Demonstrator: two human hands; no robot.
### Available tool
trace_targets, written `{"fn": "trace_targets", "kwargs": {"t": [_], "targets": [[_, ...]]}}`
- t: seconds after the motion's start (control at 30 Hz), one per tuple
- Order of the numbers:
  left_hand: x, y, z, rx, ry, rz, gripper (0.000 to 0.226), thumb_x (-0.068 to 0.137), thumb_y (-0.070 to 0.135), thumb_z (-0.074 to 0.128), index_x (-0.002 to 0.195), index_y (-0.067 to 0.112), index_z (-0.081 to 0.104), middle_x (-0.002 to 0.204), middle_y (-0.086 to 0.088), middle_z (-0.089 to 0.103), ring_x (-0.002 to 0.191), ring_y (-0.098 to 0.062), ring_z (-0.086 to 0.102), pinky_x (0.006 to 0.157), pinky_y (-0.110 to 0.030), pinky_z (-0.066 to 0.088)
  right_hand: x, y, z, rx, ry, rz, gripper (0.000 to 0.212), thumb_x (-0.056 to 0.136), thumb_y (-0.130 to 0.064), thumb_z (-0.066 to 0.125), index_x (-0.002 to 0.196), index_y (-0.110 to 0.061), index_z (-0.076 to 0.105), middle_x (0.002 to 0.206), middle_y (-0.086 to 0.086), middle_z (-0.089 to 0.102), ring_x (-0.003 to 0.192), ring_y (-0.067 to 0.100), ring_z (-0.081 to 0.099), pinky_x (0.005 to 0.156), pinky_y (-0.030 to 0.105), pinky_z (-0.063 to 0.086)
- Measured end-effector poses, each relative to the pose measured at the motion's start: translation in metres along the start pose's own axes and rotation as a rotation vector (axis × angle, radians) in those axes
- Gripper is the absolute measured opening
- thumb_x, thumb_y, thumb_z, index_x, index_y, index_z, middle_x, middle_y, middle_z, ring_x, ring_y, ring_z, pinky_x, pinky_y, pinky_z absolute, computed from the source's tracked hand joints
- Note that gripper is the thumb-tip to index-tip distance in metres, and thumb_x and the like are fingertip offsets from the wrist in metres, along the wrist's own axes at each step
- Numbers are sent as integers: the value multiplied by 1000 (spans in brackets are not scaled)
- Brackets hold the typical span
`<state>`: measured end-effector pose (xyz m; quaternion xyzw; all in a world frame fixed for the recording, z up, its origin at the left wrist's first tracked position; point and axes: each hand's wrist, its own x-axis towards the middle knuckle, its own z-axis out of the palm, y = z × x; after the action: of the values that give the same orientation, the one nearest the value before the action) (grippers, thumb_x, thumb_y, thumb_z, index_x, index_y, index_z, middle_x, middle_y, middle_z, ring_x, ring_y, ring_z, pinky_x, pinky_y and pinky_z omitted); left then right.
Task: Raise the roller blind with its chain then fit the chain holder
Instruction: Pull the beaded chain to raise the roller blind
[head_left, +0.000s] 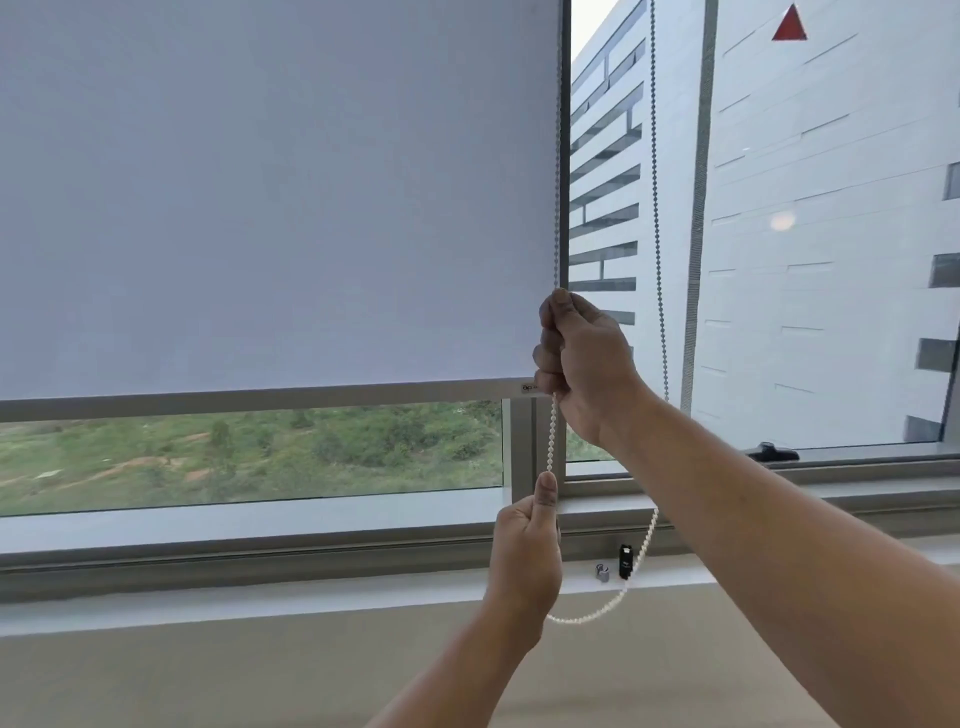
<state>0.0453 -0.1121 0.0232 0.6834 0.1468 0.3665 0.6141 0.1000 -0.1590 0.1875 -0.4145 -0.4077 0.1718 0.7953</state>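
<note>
Here the right hand (584, 364) is fisted around the white beaded pull chain (551, 441) beside the pale grey fabric roller blind (270, 197); lower down, the left hand (527, 551) pinches the same strand, thumb up.

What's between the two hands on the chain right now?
Only a short, taut run of bead chain joins right hand and left hand, in the head view.

**Pale greys, one red mark**

We see a plain pale grey roller blind (270, 197) with a silver-grey bottom bar (249, 397). Just right of the blind, the bead chain (551, 441) runs grey above and white below. Below the blind, green scrub with orange-brown earth shows; a small black piece (625, 561) stands on the white sill (260, 608). Right of the blind hangs a red triangle (789, 23).
</note>
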Motion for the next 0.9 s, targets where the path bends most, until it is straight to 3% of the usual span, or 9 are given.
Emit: {"fn": "trace_targets", "kwargs": {"t": [0.2,0.3,0.4,0.47,0.53,0.67,0.73,0.83,0.9], "targets": [[-10,-30,1,35,8,-71,60,96,57,43,58,14,25,47,4,23,43,-11,18,43,-26,16,-22,37,-20,57,-35,9,41,104,-26,39,65,-19,50,40,-11,31,33,6,22,35,14,21],[-20,-56,1,69,-20,-156,56,100,50,41,55,21,25,46,5,24,43,-10,17,41,-24,14,-41,69,-37,37,-29,43,40,104,-24,38,67,-17,50,40,-10,34,31,6,25,34,13,24],[-17,-60,-3,8,-67,-234,55,104,36,32,52,18,42,46,0,41,43,-15,36,39,-21,25,-53,88,-50,0,-48,75,40,104,-24,38,67,-17,51,39,-9,35,30,6,27,32,15,26],[-8,-46,-7,-8,-79,-210,50,99,32,27,69,10,61,61,-6,63,59,-22,57,50,-23,39,-54,92,-53,9,-46,90,41,104,-25,39,66,-17,52,40,-9,35,31,7,27,32,14,26],[5,-21,-11,25,-84,-169,44,94,31,29,86,8,65,79,-7,71,73,-19,64,65,-32,45,-53,92,-55,21,-36,91,42,103,-24,39,64,-18,52,40,-8,34,31,7,25,32,13,24],[29,43,-16,105,-58,-8,38,90,27,34,81,3,61,82,-20,67,74,-31,58,68,-38,45,-53,94,-53,-24,-40,79,47,104,-24,39,60,-23,56,41,-10,36,31,5,27,34,13,25],[40,78,-16,79,-7,72,39,95,25,36,85,3,67,92,-20,73,81,-31,63,69,-34,47,-54,96,-50,-29,-44,76,48,103,-25,41,59,-25,57,41,-8,36,31,6,26,34,14,23],[53,126,-8,-84,-87,131,47,102,34,36,72,14,67,67,-5,72,61,-18,66,58,-27,46,-54,96,-42,-49,-61,74,45,103,-28,43,59,-25,54,40,-6,33,30,8,23,34,16,21],[57,145,-4,-129,-99,112,59,101,50,35,53,22,52,47,2,50,38,-14,43,41,-21,32,-55,96,-36,-69,-84,65,44,103,-28,42,60,-23,52,40,-5,33,31,8,22,35,16,20]]}}
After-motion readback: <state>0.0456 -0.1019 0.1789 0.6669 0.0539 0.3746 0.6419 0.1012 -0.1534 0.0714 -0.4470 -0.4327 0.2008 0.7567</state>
